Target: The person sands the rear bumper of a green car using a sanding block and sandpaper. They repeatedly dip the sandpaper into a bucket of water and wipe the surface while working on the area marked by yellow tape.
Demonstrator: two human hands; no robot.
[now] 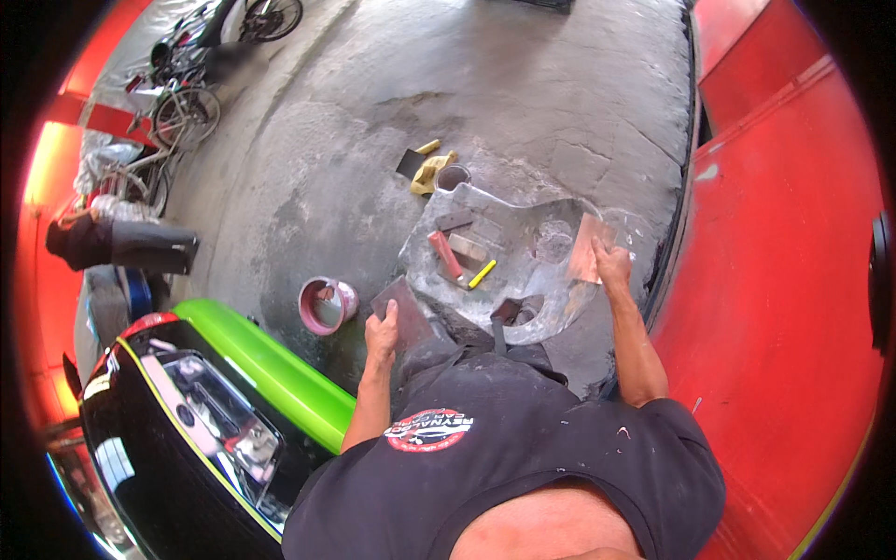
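My left hand is closed on the edge of a dark reddish-brown flat rectangular sheet, thumb on top. Out to the right, my right hand pinches a lighter, orange-brown flat sheet by its edge. Whether these are sandpaper or stiff plates I cannot tell. Between my hands lies a grey, dusty curved panel. On it rest a red-handled tool, a pale block, a dark block and a slim yellow tool.
A pink bucket with liquid stands left of the panel. Beyond the panel are a can and a yellow cloth. A green and black vehicle is at left, a red wall at right. Bicycles and another person are far left.
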